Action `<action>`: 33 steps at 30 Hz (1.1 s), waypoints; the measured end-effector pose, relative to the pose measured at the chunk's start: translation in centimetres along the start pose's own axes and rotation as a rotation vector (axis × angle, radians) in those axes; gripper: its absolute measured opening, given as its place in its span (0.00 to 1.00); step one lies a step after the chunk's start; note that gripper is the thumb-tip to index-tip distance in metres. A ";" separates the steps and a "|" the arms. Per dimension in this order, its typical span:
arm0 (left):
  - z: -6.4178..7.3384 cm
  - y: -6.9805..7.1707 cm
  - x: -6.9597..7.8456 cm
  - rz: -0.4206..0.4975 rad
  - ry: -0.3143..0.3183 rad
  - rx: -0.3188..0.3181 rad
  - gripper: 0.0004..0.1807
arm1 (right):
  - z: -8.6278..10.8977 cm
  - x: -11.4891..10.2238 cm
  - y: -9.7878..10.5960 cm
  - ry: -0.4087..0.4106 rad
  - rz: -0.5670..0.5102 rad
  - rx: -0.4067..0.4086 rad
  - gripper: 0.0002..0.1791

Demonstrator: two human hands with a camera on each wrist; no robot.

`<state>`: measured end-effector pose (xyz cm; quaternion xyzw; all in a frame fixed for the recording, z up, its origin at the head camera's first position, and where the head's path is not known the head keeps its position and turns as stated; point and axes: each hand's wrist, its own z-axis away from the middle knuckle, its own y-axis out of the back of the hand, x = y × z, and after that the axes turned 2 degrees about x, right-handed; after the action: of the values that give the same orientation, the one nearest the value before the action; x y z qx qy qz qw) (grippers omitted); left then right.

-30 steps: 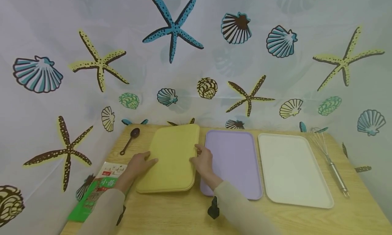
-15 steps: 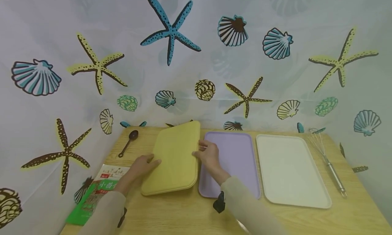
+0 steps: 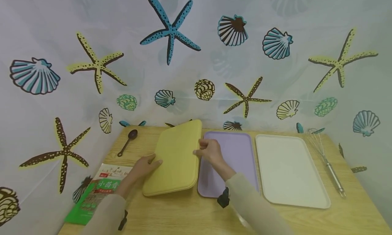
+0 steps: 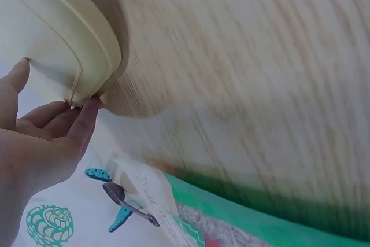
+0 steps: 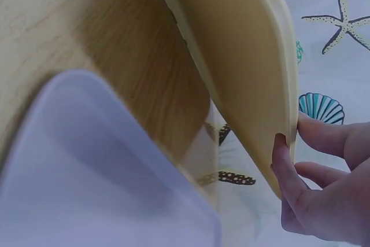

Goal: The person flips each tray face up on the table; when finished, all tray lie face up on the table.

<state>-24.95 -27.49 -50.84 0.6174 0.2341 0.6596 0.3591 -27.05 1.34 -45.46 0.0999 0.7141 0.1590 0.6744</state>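
A yellow tray (image 3: pixel 176 160) is tilted up off the wooden table, its right side higher than its left. My left hand (image 3: pixel 141 167) grips the left edge, thumb on the upper face; in the left wrist view its fingertips curl under the rim (image 4: pixel 107 56), where a line runs along the side. On the right edge, my right hand (image 3: pixel 213 153) pinches the rim between thumb and fingers. The right wrist view shows the shaded underside (image 5: pixel 231 44) of the tray. Just right of it lies a purple tray (image 3: pixel 234 156), partly behind my right hand and wrist.
A white tray (image 3: pixel 291 170) lies right of the purple one, with a whisk (image 3: pixel 329 167) beyond it. At the left are a dark spoon (image 3: pixel 127 143) and a green-and-white packet (image 3: pixel 92 194), partly under my left forearm. A patterned cloth (image 3: pixel 196 58) surrounds the table.
The yellow tray's right side has risen, and the tray has shifted slightly right. Both hands have kept their hold and moved with it, the right hand further up and right.
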 end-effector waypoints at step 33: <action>2.6 -1.1 0.6 0.135 -0.036 -0.032 0.38 | -1.3 -3.7 2.3 -0.034 -0.247 -0.282 0.33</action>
<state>-22.22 -26.72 -50.91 0.6378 0.1745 0.6748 0.3278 -28.26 2.08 -41.12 -0.0813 0.6799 0.1717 0.7082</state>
